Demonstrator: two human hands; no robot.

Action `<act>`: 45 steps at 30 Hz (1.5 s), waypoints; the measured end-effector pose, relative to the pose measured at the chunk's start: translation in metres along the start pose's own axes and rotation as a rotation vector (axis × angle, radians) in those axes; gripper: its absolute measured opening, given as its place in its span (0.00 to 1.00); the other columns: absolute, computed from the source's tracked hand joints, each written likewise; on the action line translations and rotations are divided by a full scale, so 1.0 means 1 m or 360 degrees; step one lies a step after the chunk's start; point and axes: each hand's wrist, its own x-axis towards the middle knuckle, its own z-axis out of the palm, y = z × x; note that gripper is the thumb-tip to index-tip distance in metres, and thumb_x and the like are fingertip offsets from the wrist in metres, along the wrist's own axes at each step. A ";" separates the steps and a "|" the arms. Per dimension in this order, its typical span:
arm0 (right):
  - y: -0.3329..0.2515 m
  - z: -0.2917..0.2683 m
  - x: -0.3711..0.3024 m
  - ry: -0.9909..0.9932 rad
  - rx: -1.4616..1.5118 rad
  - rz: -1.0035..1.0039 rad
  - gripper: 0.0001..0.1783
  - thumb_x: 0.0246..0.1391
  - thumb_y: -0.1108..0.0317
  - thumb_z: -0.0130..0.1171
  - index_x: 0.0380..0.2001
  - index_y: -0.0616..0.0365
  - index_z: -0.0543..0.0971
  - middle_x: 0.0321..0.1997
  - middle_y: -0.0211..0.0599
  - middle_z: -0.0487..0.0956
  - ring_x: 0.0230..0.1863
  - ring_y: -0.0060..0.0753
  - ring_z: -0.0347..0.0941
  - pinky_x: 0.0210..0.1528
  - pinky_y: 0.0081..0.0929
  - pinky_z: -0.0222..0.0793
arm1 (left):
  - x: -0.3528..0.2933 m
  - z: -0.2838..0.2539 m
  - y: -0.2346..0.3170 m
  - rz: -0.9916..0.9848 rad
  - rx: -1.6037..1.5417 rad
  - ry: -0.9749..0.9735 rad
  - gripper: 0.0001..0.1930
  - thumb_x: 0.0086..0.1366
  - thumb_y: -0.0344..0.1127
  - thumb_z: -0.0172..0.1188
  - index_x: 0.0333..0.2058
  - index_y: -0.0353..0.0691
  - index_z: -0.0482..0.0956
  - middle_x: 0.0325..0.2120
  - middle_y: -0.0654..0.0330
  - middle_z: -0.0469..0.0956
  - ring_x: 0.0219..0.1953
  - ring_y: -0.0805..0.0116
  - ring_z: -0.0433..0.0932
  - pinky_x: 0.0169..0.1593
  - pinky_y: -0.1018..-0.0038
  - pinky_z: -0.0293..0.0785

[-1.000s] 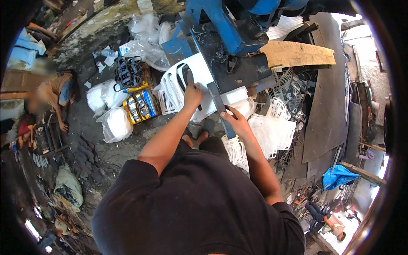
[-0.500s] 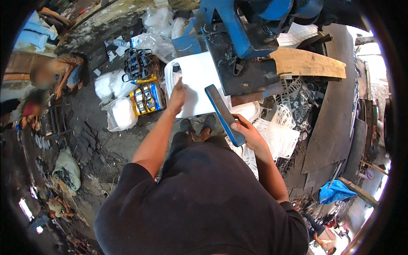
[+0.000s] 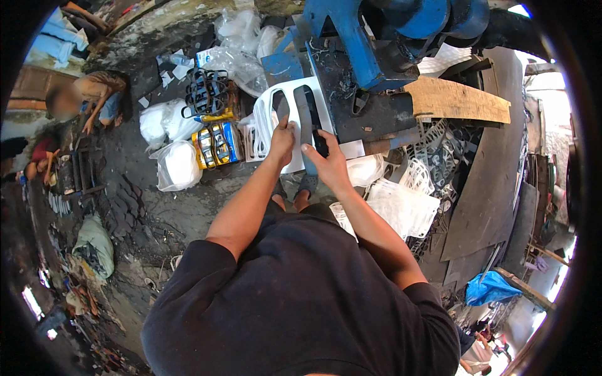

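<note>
At the front of the blue press machine point(image 3: 376, 37), the person held a white plastic sheet point(image 3: 276, 106) with slot-shaped cut-outs against the dark machine bed point(image 3: 370, 113). The left hand point(image 3: 283, 139) was closed on the sheet's lower edge; the right hand point(image 3: 326, 161) gripped a dark flat blade-like bar point(image 3: 307, 116) laid lengthwise over the sheet. The step would go best, in judgement, with the bar kept parallel to the slots and fingers held clear of the bed's edge. A wooden plank point(image 3: 458, 100) bordered the bed on the right. Open room was scarce: heaps of white punched pieces point(image 3: 401, 200) lay just right of the person's legs, white filled bags point(image 3: 179, 164) and a yellow-and-blue crate point(image 3: 216, 144) stood near on the left. Another person point(image 3: 94, 94) crouched well apart, far left.
</note>
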 end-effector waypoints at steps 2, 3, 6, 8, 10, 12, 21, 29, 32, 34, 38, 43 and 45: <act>-0.002 0.016 0.004 0.0182 -0.0351 -0.0199 0.35 0.49 0.53 0.69 0.55 0.64 0.70 0.50 0.58 0.76 0.50 0.52 0.74 0.52 0.39 0.70 | -0.003 0.001 0.011 -0.0059 0.0008 -0.0008 0.23 0.72 0.32 0.48 0.64 0.32 0.62 0.43 0.56 0.78 0.38 0.70 0.77 0.43 0.73 0.75; 0.003 0.024 0.006 0.0310 -0.0455 -0.0363 0.35 0.49 0.54 0.68 0.55 0.63 0.70 0.51 0.63 0.74 0.54 0.62 0.69 0.55 0.46 0.67 | -0.007 0.001 0.019 -0.0091 0.0019 -0.0012 0.23 0.72 0.33 0.50 0.63 0.31 0.63 0.43 0.56 0.78 0.37 0.70 0.77 0.41 0.72 0.75; 0.014 0.038 0.014 0.0446 -0.0674 -0.0405 0.35 0.49 0.55 0.67 0.56 0.63 0.70 0.51 0.64 0.73 0.57 0.63 0.67 0.57 0.47 0.65 | -0.024 0.011 0.048 -0.0265 0.0044 0.0025 0.24 0.69 0.32 0.56 0.61 0.30 0.65 0.40 0.56 0.79 0.32 0.69 0.78 0.33 0.72 0.76; 0.014 0.041 0.014 0.0411 -0.0757 -0.0355 0.36 0.50 0.55 0.67 0.58 0.62 0.68 0.57 0.66 0.69 0.60 0.65 0.64 0.59 0.47 0.65 | -0.017 0.002 0.046 -0.0289 -0.0050 -0.0076 0.25 0.67 0.31 0.60 0.60 0.32 0.66 0.40 0.58 0.79 0.31 0.70 0.78 0.28 0.74 0.74; 0.016 0.046 0.015 0.0447 -0.0849 -0.0402 0.37 0.50 0.54 0.66 0.58 0.62 0.68 0.59 0.66 0.66 0.61 0.65 0.63 0.60 0.47 0.65 | -0.008 -0.010 0.042 -0.0312 -0.0022 -0.0162 0.25 0.66 0.30 0.61 0.60 0.33 0.67 0.39 0.60 0.79 0.32 0.71 0.78 0.28 0.75 0.74; 0.017 0.048 0.014 0.0442 -0.0883 -0.0349 0.37 0.50 0.52 0.66 0.59 0.60 0.68 0.61 0.63 0.65 0.62 0.64 0.62 0.59 0.47 0.66 | -0.001 -0.016 0.037 -0.0323 -0.0004 -0.0136 0.25 0.65 0.31 0.62 0.60 0.34 0.68 0.38 0.61 0.79 0.32 0.71 0.78 0.30 0.75 0.74; 0.011 0.052 0.017 0.0534 -0.0944 -0.0341 0.37 0.51 0.51 0.65 0.58 0.61 0.68 0.62 0.64 0.64 0.62 0.64 0.64 0.59 0.46 0.67 | 0.001 -0.015 0.041 -0.0338 -0.0022 -0.0136 0.23 0.63 0.31 0.65 0.56 0.36 0.72 0.37 0.62 0.80 0.36 0.70 0.78 0.35 0.72 0.74; 0.029 0.045 -0.002 0.0664 -0.0818 -0.0220 0.37 0.55 0.50 0.64 0.57 0.70 0.67 0.58 0.60 0.68 0.58 0.55 0.67 0.56 0.42 0.69 | -0.001 -0.014 0.044 -0.0339 0.0116 -0.0106 0.20 0.64 0.30 0.63 0.54 0.38 0.74 0.34 0.66 0.79 0.34 0.74 0.77 0.35 0.73 0.73; 0.061 0.031 -0.020 0.0831 0.0093 0.0461 0.34 0.57 0.52 0.63 0.54 0.71 0.68 0.53 0.51 0.70 0.50 0.44 0.71 0.50 0.35 0.72 | -0.001 -0.020 0.046 -0.0294 0.0074 -0.0188 0.20 0.62 0.33 0.65 0.53 0.41 0.76 0.33 0.68 0.79 0.34 0.75 0.76 0.39 0.70 0.72; 0.072 0.020 -0.014 0.0856 0.0921 0.1003 0.32 0.59 0.53 0.62 0.53 0.71 0.68 0.50 0.46 0.71 0.45 0.35 0.72 0.45 0.31 0.73 | 0.002 -0.017 0.051 -0.0346 0.0136 -0.0183 0.21 0.63 0.33 0.64 0.55 0.39 0.74 0.34 0.68 0.79 0.34 0.75 0.76 0.39 0.70 0.72; 0.072 0.010 0.002 0.0774 0.1278 0.0811 0.21 0.64 0.60 0.57 0.51 0.65 0.71 0.47 0.36 0.74 0.41 0.28 0.71 0.39 0.27 0.72 | 0.003 -0.005 0.053 -0.0335 0.0022 -0.0233 0.23 0.64 0.30 0.62 0.57 0.33 0.71 0.36 0.65 0.79 0.33 0.76 0.76 0.33 0.76 0.72; 0.084 -0.018 0.033 0.0964 0.1148 0.0683 0.11 0.67 0.63 0.51 0.43 0.59 0.73 0.34 0.29 0.76 0.32 0.23 0.70 0.33 0.23 0.68 | 0.039 0.036 0.029 -0.0292 -0.0034 -0.0163 0.27 0.64 0.31 0.62 0.61 0.35 0.67 0.35 0.64 0.79 0.29 0.76 0.76 0.29 0.75 0.70; 0.091 -0.028 0.042 0.0974 0.1277 0.0700 0.11 0.67 0.62 0.51 0.43 0.58 0.73 0.33 0.30 0.76 0.32 0.24 0.70 0.31 0.23 0.67 | 0.050 0.048 0.022 -0.0125 0.0355 -0.0056 0.22 0.64 0.32 0.62 0.56 0.35 0.73 0.34 0.63 0.80 0.31 0.69 0.78 0.33 0.69 0.74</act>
